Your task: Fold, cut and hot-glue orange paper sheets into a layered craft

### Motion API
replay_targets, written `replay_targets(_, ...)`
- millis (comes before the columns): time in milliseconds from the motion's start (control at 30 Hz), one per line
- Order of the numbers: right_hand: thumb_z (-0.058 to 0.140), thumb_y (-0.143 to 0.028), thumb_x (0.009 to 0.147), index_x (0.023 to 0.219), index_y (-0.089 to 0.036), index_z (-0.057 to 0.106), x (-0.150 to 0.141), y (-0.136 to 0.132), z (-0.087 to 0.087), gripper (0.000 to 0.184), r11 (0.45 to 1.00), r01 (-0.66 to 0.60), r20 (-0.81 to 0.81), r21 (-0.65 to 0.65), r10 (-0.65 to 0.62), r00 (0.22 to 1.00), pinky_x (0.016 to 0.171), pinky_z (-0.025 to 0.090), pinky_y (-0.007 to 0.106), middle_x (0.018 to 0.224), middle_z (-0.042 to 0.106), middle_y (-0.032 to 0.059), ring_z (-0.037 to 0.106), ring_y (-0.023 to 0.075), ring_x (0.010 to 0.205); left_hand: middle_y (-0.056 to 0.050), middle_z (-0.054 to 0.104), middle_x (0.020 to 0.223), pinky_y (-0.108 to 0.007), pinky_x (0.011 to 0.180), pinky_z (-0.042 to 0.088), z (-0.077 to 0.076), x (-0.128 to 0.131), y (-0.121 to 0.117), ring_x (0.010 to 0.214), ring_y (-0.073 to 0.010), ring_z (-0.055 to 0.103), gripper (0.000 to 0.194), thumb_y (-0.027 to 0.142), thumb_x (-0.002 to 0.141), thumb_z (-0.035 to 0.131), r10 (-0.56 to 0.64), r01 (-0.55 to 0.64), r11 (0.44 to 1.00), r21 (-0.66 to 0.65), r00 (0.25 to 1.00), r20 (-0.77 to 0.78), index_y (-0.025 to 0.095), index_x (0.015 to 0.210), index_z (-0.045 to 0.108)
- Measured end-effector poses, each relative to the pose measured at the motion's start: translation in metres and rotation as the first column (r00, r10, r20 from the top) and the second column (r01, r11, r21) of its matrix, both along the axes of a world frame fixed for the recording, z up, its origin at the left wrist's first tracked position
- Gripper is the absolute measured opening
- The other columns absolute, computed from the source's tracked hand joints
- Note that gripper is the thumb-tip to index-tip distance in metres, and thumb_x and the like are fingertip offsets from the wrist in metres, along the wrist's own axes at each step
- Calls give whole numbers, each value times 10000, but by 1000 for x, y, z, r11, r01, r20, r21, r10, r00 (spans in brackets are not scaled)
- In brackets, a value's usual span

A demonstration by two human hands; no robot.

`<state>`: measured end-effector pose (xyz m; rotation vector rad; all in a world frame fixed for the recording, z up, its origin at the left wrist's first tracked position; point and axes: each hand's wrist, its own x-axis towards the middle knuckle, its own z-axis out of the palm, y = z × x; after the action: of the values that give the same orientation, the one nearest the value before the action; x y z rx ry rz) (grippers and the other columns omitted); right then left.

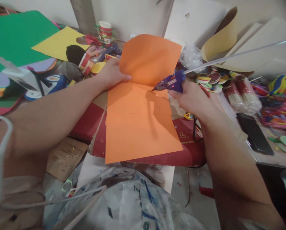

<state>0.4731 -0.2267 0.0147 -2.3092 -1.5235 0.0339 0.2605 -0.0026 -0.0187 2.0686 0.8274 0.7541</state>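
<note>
My right hand [193,99] is closed round a blue hot glue gun [175,81]. A long clear glue stick [229,57] juts from its back. The nozzle points down at the orange paper [143,131], near the line where a sheet bends up; I cannot tell if it touches. My left hand [111,75] grips the left edge of the raised orange sheet [150,57], thumb in front and fingers partly hidden behind. More orange paper lies flat below, over a red board [193,143], reaching past its front edge.
Left are green foam sheets [20,35], a yellow sheet [61,43] and a white plug on a blue base [47,84]. Paper cups [105,32] stand behind. Bundled sticks [243,94], a black phone [254,132] and colourful pipe cleaners [282,105] lie right. A white cable [3,143] crosses lower left.
</note>
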Motion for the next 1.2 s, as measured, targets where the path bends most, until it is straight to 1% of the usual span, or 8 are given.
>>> replay_targets(133,623,-343,941,1259,-177,714,-6,4,-2,370,997,70,56,20,-71,996,1002,561,540,1203,767,190,702,406,1197,-22,803,1228,-453,1144,535,-3,1,4,1177,-298,687,441,234,675,846,2,-2,1000,-5,1000,11,205,1110,786)
replay_targets(333,592,-257,963,1373,-115,650,-22,13,0,437,999,34,19,-2,-33,999,1050,548,524,1283,738,212,697,400,1249,-18,808,1215,-477,1158,531,-2,-1,-3,1217,-317,672,431,267,668,838,-16,20,998,-67,998,65,223,1092,779)
replay_targets(533,587,-318,970,1353,-136,645,-30,16,-5,428,999,48,37,-1,-48,998,1040,543,526,1227,743,215,695,407,1235,7,814,1191,-464,1133,555,-1,-1,-5,1194,-307,708,356,290,653,824,-49,51,999,-15,996,81,263,1006,787)
replay_targets(733,567,-373,1002,1385,-130,623,-30,20,-11,456,997,83,38,0,-83,996,1073,516,560,1274,725,241,669,425,1278,29,821,1142,-483,1134,553,-4,-2,2,1149,-275,712,383,314,662,823,-102,101,995,16,987,122,266,1040,785)
replay_targets(833,553,-408,1019,1373,-132,630,-36,26,-15,455,999,34,38,17,-35,999,1076,514,576,1252,730,243,672,434,1270,27,823,1116,-522,1137,545,-4,-2,3,1143,-293,713,371,336,638,844,-128,127,992,13,982,142,268,998,787)
replay_targets(933,546,-377,1014,1334,-146,654,-41,29,-18,409,999,-26,55,47,24,998,1059,526,570,1216,748,220,690,420,1223,68,815,1142,-530,1152,532,-4,-2,4,1157,-285,698,373,393,641,854,-145,145,989,8,980,136,297,994,778)
replay_targets(1100,562,-344,992,1323,-127,656,-35,25,-19,407,997,61,84,46,-65,994,1060,516,578,1231,739,240,681,431,1231,79,816,1150,-491,1136,553,-5,-2,5,1222,-309,691,372,401,633,874,-120,123,992,-21,986,118,311,983,786)
replay_targets(1200,546,-355,1008,1343,-137,639,-36,26,-19,411,998,31,81,47,-35,996,1070,510,574,1237,736,226,680,421,1239,70,819,1150,-476,1140,560,-6,-2,4,1224,-323,703,338,393,619,887,-101,107,993,-41,986,131,329,939,795)
